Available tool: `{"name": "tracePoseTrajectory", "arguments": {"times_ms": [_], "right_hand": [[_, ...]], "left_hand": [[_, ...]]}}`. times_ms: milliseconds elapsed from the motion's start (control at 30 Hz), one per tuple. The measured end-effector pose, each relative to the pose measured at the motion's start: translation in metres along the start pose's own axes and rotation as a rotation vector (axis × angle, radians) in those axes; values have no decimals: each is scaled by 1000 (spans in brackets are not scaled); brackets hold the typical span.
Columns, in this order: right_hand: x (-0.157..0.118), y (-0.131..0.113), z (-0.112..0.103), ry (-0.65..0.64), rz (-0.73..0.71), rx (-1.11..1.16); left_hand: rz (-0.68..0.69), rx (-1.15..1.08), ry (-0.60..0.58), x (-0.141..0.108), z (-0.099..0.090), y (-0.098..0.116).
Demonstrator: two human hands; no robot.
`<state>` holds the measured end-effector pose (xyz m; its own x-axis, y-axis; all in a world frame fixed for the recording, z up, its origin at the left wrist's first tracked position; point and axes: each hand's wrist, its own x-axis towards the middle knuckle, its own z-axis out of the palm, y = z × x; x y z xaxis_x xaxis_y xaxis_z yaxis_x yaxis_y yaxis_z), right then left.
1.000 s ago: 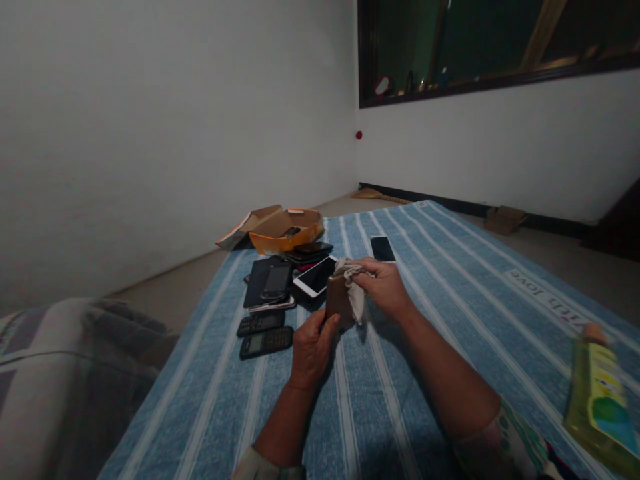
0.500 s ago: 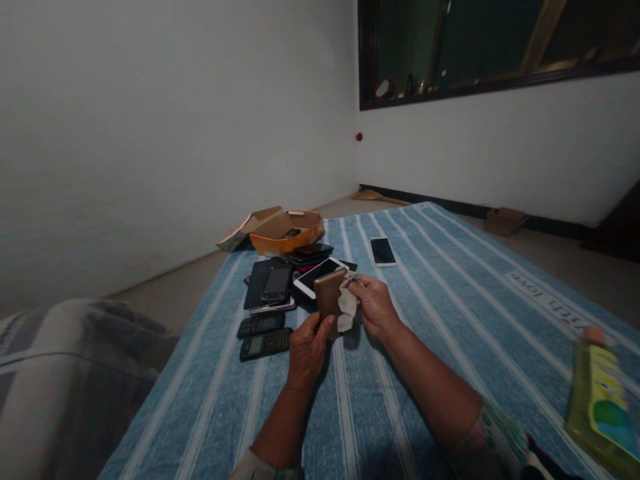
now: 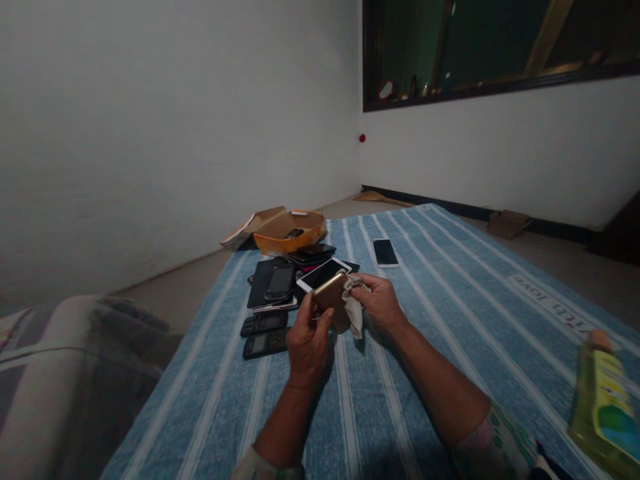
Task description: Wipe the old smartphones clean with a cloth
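L grip clasping gold ph., R grip pinching rag, "love" print on sheet

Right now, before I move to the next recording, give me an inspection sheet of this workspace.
Surface: blue-and-white striped cloth with printed lettering.
Things in hand: gold-coloured phone, tilted; pale rag at its right side.
Clutter: two keypad phones, piled dark devices, white-framed phone lying apart, open orange box, bottle at right.
Grips: left hand holds the phone; right hand pinches the rag.
Cables: none certain; thin dark line on left-hand fabric, cord or seam unclear.
Surroundings: pale walls, dark-framed window, broom on the floor.
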<state>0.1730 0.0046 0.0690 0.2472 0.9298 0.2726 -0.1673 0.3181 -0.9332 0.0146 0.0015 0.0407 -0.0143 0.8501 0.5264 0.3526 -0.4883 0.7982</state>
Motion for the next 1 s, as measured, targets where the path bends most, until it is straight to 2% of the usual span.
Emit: {"name": "tracePoseTrajectory", "arguments": {"times_ms": [67,167,367,467,567,767,900,1000], "right_hand": [[0,0,-1,-25,-31,-33],[1,-3,1,-47,-125,-107],[-5,-19,14,-14,-560,-373],[-9,-22,17,-45,-631,-490],[-6,-22,16,-52,-574,-439],[1,-18,14,48,-314,-174],[2,-1,16,82,-129,-41],[1,10,16,97,-66,-26]], "left_hand": [[51,41,46,4,-3,2],[168,111,26,11,-8,7],[287,151,-38,13,-10,17],[314,161,-45,11,-9,20],[320,176,-55,11,-9,22],[282,209,-41,11,-8,26],[249,227,-13,12,-10,24],[242,245,20,14,-13,20]]}}
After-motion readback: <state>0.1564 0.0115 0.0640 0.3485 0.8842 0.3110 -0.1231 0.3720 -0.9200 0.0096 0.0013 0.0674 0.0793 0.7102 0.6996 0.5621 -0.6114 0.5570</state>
